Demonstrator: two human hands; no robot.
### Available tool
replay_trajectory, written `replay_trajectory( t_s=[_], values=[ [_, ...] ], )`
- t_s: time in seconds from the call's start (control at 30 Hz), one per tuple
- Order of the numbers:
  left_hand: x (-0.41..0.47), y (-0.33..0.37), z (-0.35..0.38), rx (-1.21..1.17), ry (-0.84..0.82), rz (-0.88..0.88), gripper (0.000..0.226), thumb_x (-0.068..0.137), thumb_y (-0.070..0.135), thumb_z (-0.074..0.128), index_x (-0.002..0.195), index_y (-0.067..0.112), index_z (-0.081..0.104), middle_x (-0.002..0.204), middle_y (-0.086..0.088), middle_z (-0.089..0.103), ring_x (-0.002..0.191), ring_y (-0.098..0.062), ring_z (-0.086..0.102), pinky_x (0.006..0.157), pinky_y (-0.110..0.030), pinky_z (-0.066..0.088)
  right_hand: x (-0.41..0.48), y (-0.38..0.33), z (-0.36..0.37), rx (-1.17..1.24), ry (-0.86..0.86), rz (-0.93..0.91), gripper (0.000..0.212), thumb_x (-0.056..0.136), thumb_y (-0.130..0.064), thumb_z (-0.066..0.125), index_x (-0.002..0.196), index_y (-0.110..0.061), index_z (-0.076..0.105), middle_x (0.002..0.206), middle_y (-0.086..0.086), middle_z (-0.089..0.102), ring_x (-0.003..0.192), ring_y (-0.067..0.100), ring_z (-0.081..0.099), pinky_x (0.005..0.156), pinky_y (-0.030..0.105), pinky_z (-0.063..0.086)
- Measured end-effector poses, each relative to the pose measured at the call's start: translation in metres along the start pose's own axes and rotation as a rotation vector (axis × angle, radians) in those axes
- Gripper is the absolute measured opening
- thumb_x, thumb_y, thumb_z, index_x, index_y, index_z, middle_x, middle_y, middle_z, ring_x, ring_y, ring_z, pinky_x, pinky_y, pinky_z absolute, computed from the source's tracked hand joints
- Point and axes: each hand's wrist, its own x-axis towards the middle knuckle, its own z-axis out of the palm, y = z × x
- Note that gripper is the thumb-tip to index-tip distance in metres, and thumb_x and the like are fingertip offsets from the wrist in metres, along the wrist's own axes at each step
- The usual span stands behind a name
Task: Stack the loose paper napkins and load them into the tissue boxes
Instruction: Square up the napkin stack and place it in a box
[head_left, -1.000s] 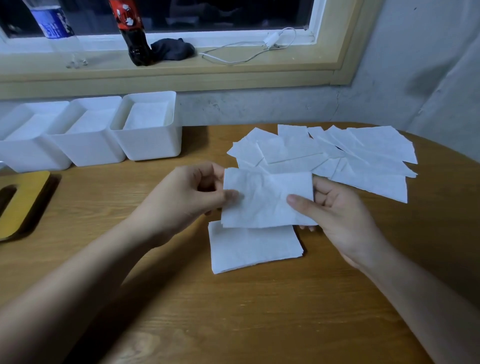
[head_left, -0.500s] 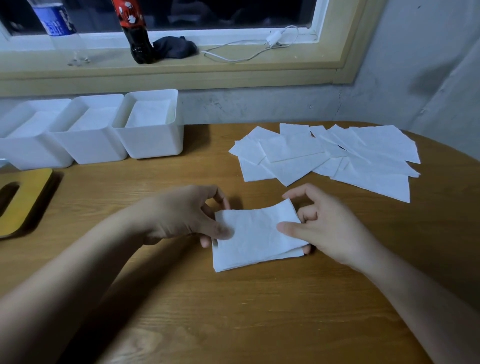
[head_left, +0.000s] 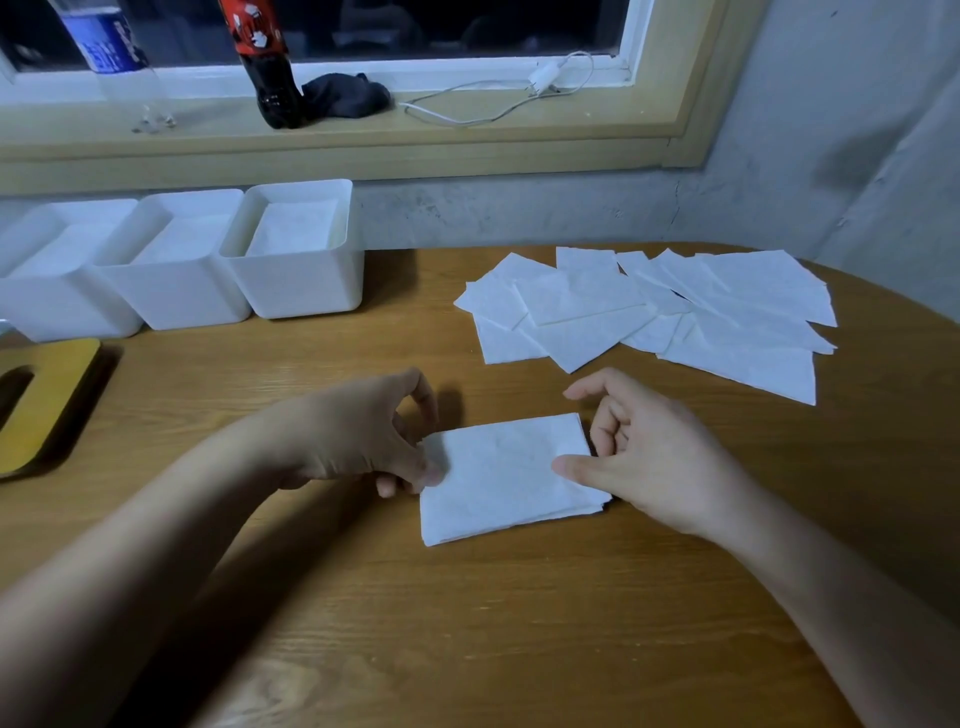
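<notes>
Napkins are seen in two groups on the round brown wooden table; a squared stack of white paper napkins lies flat at the near centre, and loose white paper napkins are spread in an overlapping scatter at the far right, well apart from the stack. The stack is gripped at both ends; its left edge is pinched by the left hand, with the thumb laid on the top sheet and the other fingers curled at and under the edge; its right edge is held by the right hand, with the thumb pressed on the top sheet, three fingers curled against the side and the index finger lifted clear.

Three white plastic tissue boxes are lined up side by side at the far left, against the grey wall; white paper is seen inside each. A flat yellow object with a dark opening is placed at the left edge, near the boxes. On the wooden window sill beyond, a clear bottle with a blue label, a dark cola bottle with a red label, a crumpled dark cloth and a white cable are set out.
</notes>
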Motion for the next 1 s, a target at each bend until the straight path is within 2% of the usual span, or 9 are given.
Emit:
replay_trajectory(
  t_s=[0.07, 0.2, 0.33, 0.43, 0.5, 0.7, 0.8, 0.9, 1.0],
  values=[
    [0.001, -0.002, -0.001, 0.016, 0.049, 0.007, 0.046, 0.086, 0.033, 0.091, 0.12, 0.027, 0.06, 0.089, -0.005, 0.08, 0.066, -0.013, 0.065, 0.059, -0.025, 0.051, 0.002, 0.002, -0.001, -0.01, 0.035, 0.004, 0.048, 0.083, -0.039, 0.089, 0.12, -0.045, 0.06, 0.082, -0.005, 0.065, 0.068, 0.005, 0.062, 0.066, 0.019, 0.043],
    [0.003, -0.004, 0.004, 0.234, 0.246, 0.042, 0.046, 0.079, 0.071, 0.082, 0.107, 0.038, 0.069, 0.098, 0.011, 0.071, 0.088, -0.009, 0.066, 0.081, -0.031, 0.056, 0.003, 0.007, 0.0, -0.01, 0.132, -0.015, 0.031, 0.086, -0.039, 0.085, 0.111, -0.041, 0.066, 0.086, -0.009, 0.06, 0.068, 0.007, 0.057, 0.065, 0.019, 0.044],
    [0.005, -0.003, 0.011, 0.321, 0.231, 0.091, 0.046, 0.076, 0.071, 0.084, 0.106, 0.041, 0.066, 0.106, 0.017, 0.063, 0.095, -0.007, 0.062, 0.085, -0.031, 0.056, 0.002, 0.008, 0.004, -0.07, 0.102, -0.024, 0.038, 0.085, -0.057, 0.079, 0.118, -0.044, 0.067, 0.105, -0.02, 0.058, 0.096, 0.001, 0.057, 0.08, 0.015, 0.045],
    [0.006, -0.001, 0.013, 0.365, 0.219, 0.082, 0.045, 0.076, 0.069, 0.085, 0.106, 0.042, 0.066, 0.111, 0.019, 0.056, 0.097, -0.006, 0.059, 0.084, -0.028, 0.055, 0.001, 0.006, 0.005, -0.159, 0.042, -0.02, 0.054, 0.081, -0.069, 0.074, 0.129, -0.047, 0.064, 0.118, -0.03, 0.051, 0.112, -0.01, 0.044, 0.106, 0.026, 0.039],
    [0.006, 0.0, 0.014, 0.357, 0.215, 0.075, 0.042, 0.077, 0.067, 0.086, 0.104, 0.041, 0.068, 0.111, 0.02, 0.054, 0.096, -0.005, 0.059, 0.082, -0.026, 0.052, 0.0, 0.003, 0.004, -0.208, 0.019, -0.003, 0.059, 0.081, -0.071, 0.073, 0.134, -0.048, 0.061, 0.125, -0.033, 0.045, 0.113, -0.01, 0.032, 0.112, 0.03, 0.032],
    [0.005, 0.003, 0.015, 0.344, 0.181, 0.081, 0.035, 0.08, 0.061, 0.086, 0.1, 0.04, 0.066, 0.111, 0.022, 0.055, 0.097, -0.007, 0.059, 0.077, -0.027, 0.049, 0.0, 0.002, 0.005, -0.206, -0.035, -0.027, 0.057, 0.082, -0.068, 0.077, 0.133, -0.048, 0.062, 0.138, -0.036, 0.04, 0.123, -0.015, 0.024, 0.116, 0.029, 0.021],
    [0.004, 0.003, 0.017, 0.329, 0.204, 0.094, 0.034, 0.081, 0.056, 0.087, 0.097, 0.037, 0.065, 0.103, 0.017, 0.065, 0.092, -0.009, 0.062, 0.078, -0.035, 0.055, 0.001, 0.001, 0.004, -0.188, -0.074, -0.021, 0.05, 0.081, -0.065, 0.081, 0.124, -0.048, 0.063, 0.142, -0.037, 0.038, 0.127, -0.013, 0.025, 0.115, 0.03, 0.023],
    [0.004, 0.003, 0.017, 0.324, 0.196, 0.104, 0.032, 0.082, 0.051, 0.088, 0.093, 0.034, 0.064, 0.092, 0.012, 0.069, 0.085, -0.012, 0.062, 0.068, -0.032, 0.049, 0.0, -0.001, 0.004, -0.164, -0.094, -0.015, 0.046, 0.079, -0.06, 0.084, 0.115, -0.047, 0.059, 0.141, -0.037, 0.04, 0.119, -0.018, 0.03, 0.112, 0.029, 0.026],
    [0.003, 0.002, 0.017, 0.276, 0.198, 0.133, 0.031, 0.081, 0.047, 0.09, 0.096, 0.039, 0.063, 0.092, 0.014, 0.071, 0.086, -0.01, 0.064, 0.07, -0.031, 0.05, -0.001, -0.002, 0.004, -0.133, -0.085, 0.01, 0.049, 0.077, -0.057, 0.087, 0.112, -0.048, 0.054, 0.135, -0.038, 0.045, 0.123, -0.018, 0.032, 0.103, 0.029, 0.032]
  ],
)
